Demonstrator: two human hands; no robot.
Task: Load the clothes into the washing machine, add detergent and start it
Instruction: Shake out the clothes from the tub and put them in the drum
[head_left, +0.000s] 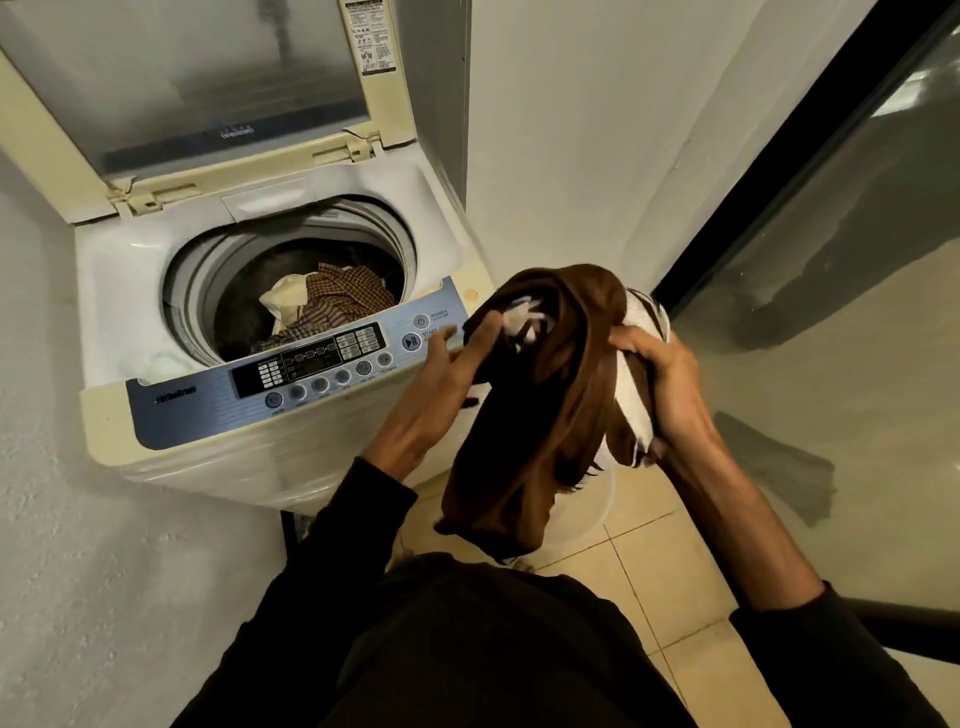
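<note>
A top-loading washing machine (130, 291) stands at the left with its lid (208, 78) raised. Inside the drum lie a checked garment (343, 301) and a cream cloth (285, 301). To the right of the machine I hold up a bundle of brown and white clothes (545, 395). My left hand (457, 364) grips its left side, in front of the control panel (311, 364). My right hand (660, 379) grips the right side of the bundle. The lower end of the bundle hangs down toward a pale bucket (597, 509) on the floor.
A white wall corner rises behind the bundle. A dark-framed glass door (831, 260) runs along the right. The floor is beige tile (675, 571). A rough white wall flanks the machine on the left.
</note>
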